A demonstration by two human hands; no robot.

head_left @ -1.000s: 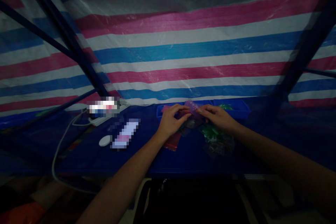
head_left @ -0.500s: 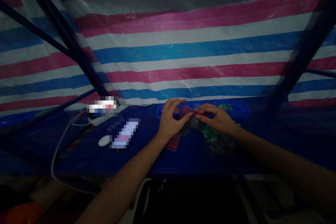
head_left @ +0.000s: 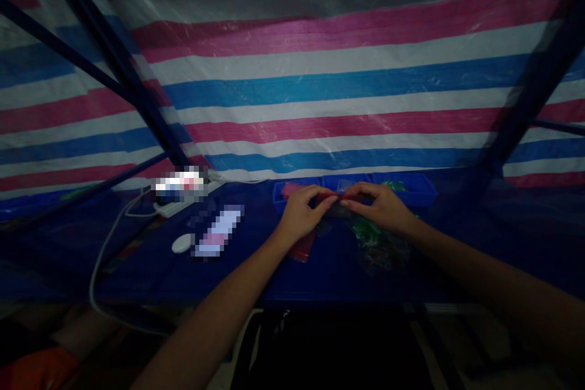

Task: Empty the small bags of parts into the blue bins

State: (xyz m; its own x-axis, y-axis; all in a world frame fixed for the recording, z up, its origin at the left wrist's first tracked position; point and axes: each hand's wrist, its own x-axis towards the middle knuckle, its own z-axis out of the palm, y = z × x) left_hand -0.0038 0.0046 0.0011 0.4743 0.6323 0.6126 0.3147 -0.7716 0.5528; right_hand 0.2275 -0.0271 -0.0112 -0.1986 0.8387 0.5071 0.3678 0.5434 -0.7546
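Between my two hands, over the blue tabletop, is a small red plastic bag [head_left: 327, 198], mostly covered by fingers. My left hand [head_left: 299, 212] pinches one side of it between thumb and fingers. At the opposite side, the thumb and fingertips of my right hand [head_left: 384, 208] are closed on its edge. Another red bag [head_left: 302, 248] lies flat on the table under my left wrist. Below my right hand rests a pile of green packets [head_left: 367, 231] and clear plastic bags [head_left: 384, 256]. What the held bag contains cannot be made out in the dim light.
Blue bins [head_left: 423, 192] stand in a row behind my hands, with pink and green packets inside. Leftward lie a blurred-out phone [head_left: 220, 231], a white round object [head_left: 183, 244] and a power strip [head_left: 176, 206] with a cable [head_left: 97, 268]. A striped sheet [head_left: 329, 91] hangs behind.
My left hand's raised fingers have come down and curled in, uncovering pink packets in the left bin. The red bag, earlier spread upright, is now lower and mostly hidden between both hands.
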